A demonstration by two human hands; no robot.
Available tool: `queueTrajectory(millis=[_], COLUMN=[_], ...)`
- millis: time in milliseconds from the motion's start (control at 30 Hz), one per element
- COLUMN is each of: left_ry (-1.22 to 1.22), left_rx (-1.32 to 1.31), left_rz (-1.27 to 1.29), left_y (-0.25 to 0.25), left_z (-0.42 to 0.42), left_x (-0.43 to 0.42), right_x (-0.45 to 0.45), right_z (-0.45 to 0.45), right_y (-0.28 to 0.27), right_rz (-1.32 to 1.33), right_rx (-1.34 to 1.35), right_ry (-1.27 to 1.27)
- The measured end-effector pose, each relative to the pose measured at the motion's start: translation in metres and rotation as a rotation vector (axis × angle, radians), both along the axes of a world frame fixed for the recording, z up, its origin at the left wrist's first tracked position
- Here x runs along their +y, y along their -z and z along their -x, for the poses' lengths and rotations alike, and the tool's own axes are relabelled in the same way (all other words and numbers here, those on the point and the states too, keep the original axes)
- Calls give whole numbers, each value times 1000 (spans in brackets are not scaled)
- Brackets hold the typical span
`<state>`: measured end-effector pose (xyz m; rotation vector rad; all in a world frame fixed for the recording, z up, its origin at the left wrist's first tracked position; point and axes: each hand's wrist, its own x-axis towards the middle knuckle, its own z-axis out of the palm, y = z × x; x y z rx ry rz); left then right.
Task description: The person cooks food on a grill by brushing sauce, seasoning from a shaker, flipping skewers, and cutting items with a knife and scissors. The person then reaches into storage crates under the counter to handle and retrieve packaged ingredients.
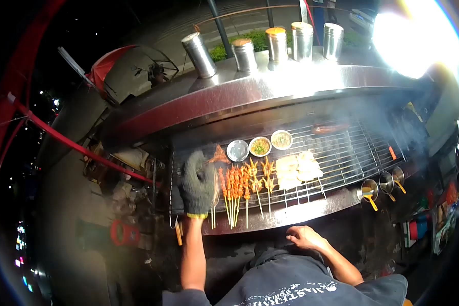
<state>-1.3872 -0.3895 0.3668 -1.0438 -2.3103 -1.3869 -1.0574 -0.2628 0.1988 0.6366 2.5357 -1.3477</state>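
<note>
My left hand (198, 183), in a dark grey knitted glove with a yellow cuff, is over the left end of the grill rack (344, 158). Its gloved fingers are blurred, so I cannot tell how they are closed. Right beside it lie a skewered flat piece (216, 191) and a reddish piece of meat (219, 154). Red-brown meat skewers (234, 182) and splayed skewers (256, 182) follow to the right, sticks toward me. Pale flat slices (298, 169) lie further right. My right hand (308, 238), bare, is curled closed near my body, below the grill's front edge, with nothing visible in it.
Three small round bowls (260, 146) sit on the rack behind the skewers. Several metal shakers (277, 45) line the steel shelf above. Metal cups with yellow-handled brushes (369, 193) hang at the front right. Smoke drifts near a bright lamp (418, 38).
</note>
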Motion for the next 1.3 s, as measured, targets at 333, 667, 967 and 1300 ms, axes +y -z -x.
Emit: queueTrajectory(millis=[333, 667, 967, 1300], left_ry=[161, 92, -226, -485], left_rx=[99, -155, -25, -373], left_rz=[84, 317, 619, 694], left_y=[29, 128, 128, 191], left_z=[-36, -84, -85, -74], left_x=[66, 6, -71, -134], right_x=[167, 348, 396, 283], right_z=[-187, -342, -368, -229], right_y=[87, 170, 195, 49], right_rz=[-482, 492, -222, -337], right_rx=[367, 723, 474, 870], right_ry=[1364, 1810, 1745, 1609])
